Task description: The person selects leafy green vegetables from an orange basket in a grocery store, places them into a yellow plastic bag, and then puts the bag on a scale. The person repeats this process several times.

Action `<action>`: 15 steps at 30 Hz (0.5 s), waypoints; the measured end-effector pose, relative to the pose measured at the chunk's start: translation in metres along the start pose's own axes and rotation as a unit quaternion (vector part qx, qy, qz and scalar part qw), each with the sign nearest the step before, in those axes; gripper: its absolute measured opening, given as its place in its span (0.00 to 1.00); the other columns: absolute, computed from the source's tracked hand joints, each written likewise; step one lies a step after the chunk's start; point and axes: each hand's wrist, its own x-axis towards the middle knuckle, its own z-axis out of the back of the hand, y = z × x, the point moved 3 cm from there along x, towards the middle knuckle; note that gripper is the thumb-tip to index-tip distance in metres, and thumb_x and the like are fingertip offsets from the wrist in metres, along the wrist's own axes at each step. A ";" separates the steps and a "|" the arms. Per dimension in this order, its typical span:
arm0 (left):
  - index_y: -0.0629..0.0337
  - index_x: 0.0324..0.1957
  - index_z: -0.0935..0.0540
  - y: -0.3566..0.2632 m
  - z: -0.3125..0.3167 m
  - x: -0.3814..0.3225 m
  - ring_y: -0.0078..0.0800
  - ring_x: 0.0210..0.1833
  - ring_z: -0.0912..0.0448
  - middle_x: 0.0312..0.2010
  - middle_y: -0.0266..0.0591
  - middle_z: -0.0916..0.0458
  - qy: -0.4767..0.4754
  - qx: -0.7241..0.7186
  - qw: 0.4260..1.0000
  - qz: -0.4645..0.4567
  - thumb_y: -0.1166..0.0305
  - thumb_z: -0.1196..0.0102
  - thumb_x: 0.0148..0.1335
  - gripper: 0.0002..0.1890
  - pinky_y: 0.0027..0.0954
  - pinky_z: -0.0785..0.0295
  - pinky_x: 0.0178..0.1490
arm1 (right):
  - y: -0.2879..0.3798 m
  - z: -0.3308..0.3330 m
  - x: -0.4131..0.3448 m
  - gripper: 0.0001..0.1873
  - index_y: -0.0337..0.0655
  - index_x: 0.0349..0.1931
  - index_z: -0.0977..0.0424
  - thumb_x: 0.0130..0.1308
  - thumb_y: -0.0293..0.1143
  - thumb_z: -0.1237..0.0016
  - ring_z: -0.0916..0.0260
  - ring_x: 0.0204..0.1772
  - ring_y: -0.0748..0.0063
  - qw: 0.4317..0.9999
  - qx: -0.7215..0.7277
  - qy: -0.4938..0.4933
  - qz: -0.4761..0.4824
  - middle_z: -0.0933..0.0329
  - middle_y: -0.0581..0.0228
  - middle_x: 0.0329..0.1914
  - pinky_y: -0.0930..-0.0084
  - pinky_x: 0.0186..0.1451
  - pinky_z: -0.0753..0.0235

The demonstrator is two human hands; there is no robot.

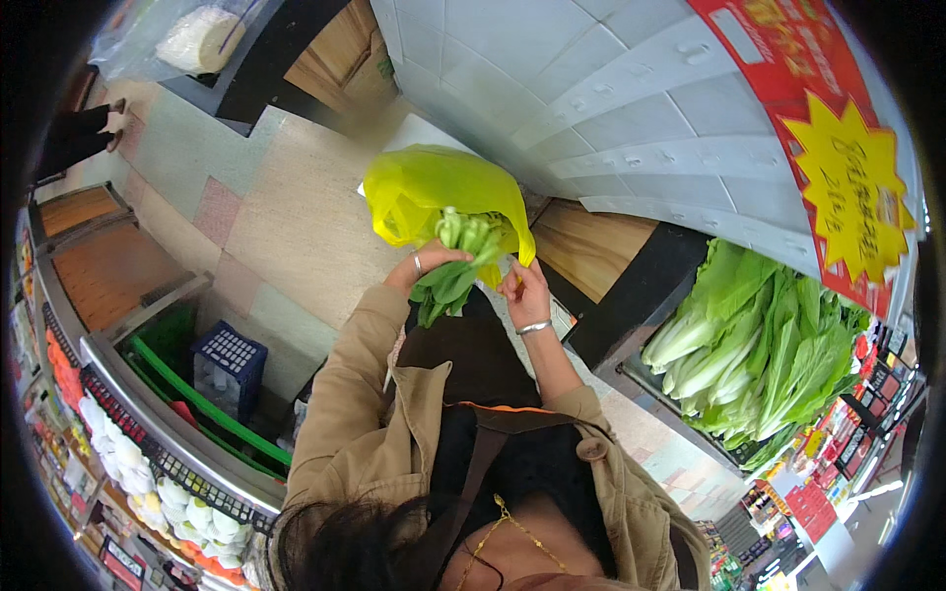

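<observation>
A bunch of leafy greens [467, 244], looking like small bok choy, is gripped in my left hand [437, 258]. Its pale stem ends point away from me and its dark leaves hang toward my lap. Between the fingers of my right hand [527, 287] is the rim of a yellow plastic bag [451, 173]. The bag's mouth gapes toward me, just beyond the stems. More greenery shows inside the bag, though most of its contents are hidden. A bracelet circles each wrist.
Long-leaved green vegetables [761, 347] are heaped on a stand at my right. A tiled wall [591, 89] rises ahead, with a red sign [798, 81]. At left are a blue crate [230, 362] and a produce shelf [140, 421]. Another person's legs [81, 133] appear far left.
</observation>
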 end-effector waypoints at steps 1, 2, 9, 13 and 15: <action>0.64 0.42 0.24 -0.002 0.000 0.010 0.28 0.33 0.24 0.36 0.42 0.22 0.023 0.089 0.996 -0.012 0.59 0.39 0.47 0.23 0.28 0.29 0.38 | -0.001 -0.001 0.000 0.07 0.42 0.41 0.37 0.63 0.28 0.62 0.47 0.14 0.81 1.000 0.008 0.013 0.002 0.43 0.73 0.13 0.80 0.23 0.40; 0.64 0.43 0.24 -0.002 -0.001 0.021 0.28 0.34 0.24 0.36 0.42 0.22 0.046 0.176 0.983 -0.026 0.58 0.38 0.46 0.24 0.28 0.29 0.40 | -0.003 -0.001 0.000 0.08 0.43 0.43 0.37 0.63 0.28 0.63 0.48 0.14 0.81 1.000 0.015 0.021 0.003 0.44 0.73 0.13 0.80 0.23 0.40; 0.67 0.38 0.20 0.030 0.008 0.072 0.32 0.39 0.24 0.36 0.43 0.20 0.124 -0.053 0.988 0.075 0.55 0.45 0.51 0.23 0.29 0.30 0.47 | 0.001 0.008 -0.016 0.13 0.44 0.50 0.39 0.65 0.28 0.64 0.51 0.14 0.83 1.000 0.025 0.008 -0.011 0.45 0.75 0.13 0.83 0.21 0.48; 0.61 0.43 0.21 0.043 0.041 0.071 0.37 0.42 0.23 0.42 0.46 0.22 0.062 -0.156 0.981 -0.102 0.50 0.54 0.58 0.24 0.34 0.30 0.51 | 0.001 0.010 -0.025 0.16 0.42 0.53 0.40 0.64 0.27 0.63 0.50 0.14 0.83 0.999 0.032 0.011 -0.013 0.44 0.74 0.13 0.84 0.19 0.48; 0.61 0.43 0.22 0.045 0.055 0.083 0.37 0.42 0.24 0.42 0.46 0.22 0.015 -0.160 0.981 -0.112 0.50 0.54 0.58 0.24 0.34 0.30 0.51 | -0.003 0.010 -0.029 0.17 0.42 0.54 0.40 0.63 0.27 0.62 0.50 0.14 0.83 0.999 0.029 0.017 -0.010 0.43 0.73 0.13 0.85 0.19 0.48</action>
